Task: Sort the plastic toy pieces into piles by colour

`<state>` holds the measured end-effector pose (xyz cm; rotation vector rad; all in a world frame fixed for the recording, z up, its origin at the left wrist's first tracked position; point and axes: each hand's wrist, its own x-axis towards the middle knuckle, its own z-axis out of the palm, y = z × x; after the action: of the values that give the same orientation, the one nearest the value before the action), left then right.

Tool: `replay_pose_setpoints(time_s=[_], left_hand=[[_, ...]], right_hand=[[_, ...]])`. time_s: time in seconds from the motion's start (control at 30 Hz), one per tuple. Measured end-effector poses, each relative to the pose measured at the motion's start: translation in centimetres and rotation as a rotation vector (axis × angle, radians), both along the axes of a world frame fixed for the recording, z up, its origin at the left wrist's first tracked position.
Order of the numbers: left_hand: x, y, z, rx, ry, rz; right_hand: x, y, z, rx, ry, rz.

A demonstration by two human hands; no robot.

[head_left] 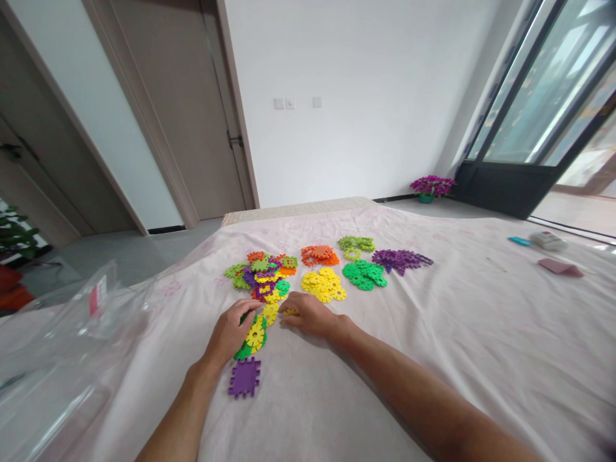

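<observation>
My left hand (235, 325) rests beside a small group of green and yellow notched plastic discs, fingers bent and thumb apart from them. A yellow disc (256, 333) lies on top of that group, next to the thumb. My right hand (308, 314) is closed over another yellow disc, mostly hidden under its fingers. Between the two hands lies a loose yellow disc (270, 313). Just beyond them is a mixed heap of interlocking plastic pieces (264, 276) in several colours. Nearer to me a purple square piece (244, 378) lies flat by my left wrist.
Sorted piles stand past my right hand: yellow (323, 284), green (364, 274), purple (402, 260), orange (320, 255) and light green (356, 244). Clear plastic packaging (62, 366) lies at left. A pink cloth (561, 267) and a whitish object (548, 241) lie at far right.
</observation>
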<state>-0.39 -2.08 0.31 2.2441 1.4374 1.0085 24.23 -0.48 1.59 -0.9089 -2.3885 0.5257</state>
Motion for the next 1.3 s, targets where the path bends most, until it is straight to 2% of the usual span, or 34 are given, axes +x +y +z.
replay_pose_setpoints(time_s=[0.13, 0.27, 0.43, 0.7, 0.77, 0.87, 0.97, 1.13, 1.3], left_hand=[[0.1, 0.0, -0.1, 0.003, -0.002, 0.003], [0.3, 0.0, -0.1, 0.002, 0.001, 0.003], [0.3, 0.0, -0.4, -0.005, 0.000, -0.005], [0.0, 0.1, -0.6, -0.010, 0.002, -0.006], [0.0, 0.2, -0.5, -0.008, 0.003, -0.008], [0.0, 0.2, -0.6, -0.008, -0.001, -0.007], [0.1, 0.2, -0.6, 0.000, -0.008, 0.000], [0.2, 0.0, -0.1, 0.016, 0.046, 0.004], [0.2, -0.1, -0.1, 0.049, 0.203, 0.024]], right_hand=[[-0.2, -0.1, 0.0, -0.030, 0.023, -0.018], [0.0, -0.1, 0.1, 0.002, 0.003, -0.052], [1.1, 0.7, 0.3, 0.127, -0.032, -0.281], [5.2, 2.7, 1.3, 0.338, 0.020, -0.746], [5.8, 2.9, 1.4, 0.385, 0.038, -0.791], [5.4, 2.6, 1.3, 0.413, 0.064, -0.698], [3.8, 1.8, 1.1, 0.402, 0.048, -0.489], [1.0, 0.4, 0.9, 0.327, -0.100, -0.143], [0.3, -0.4, 1.2, 0.279, -0.154, -0.040]])
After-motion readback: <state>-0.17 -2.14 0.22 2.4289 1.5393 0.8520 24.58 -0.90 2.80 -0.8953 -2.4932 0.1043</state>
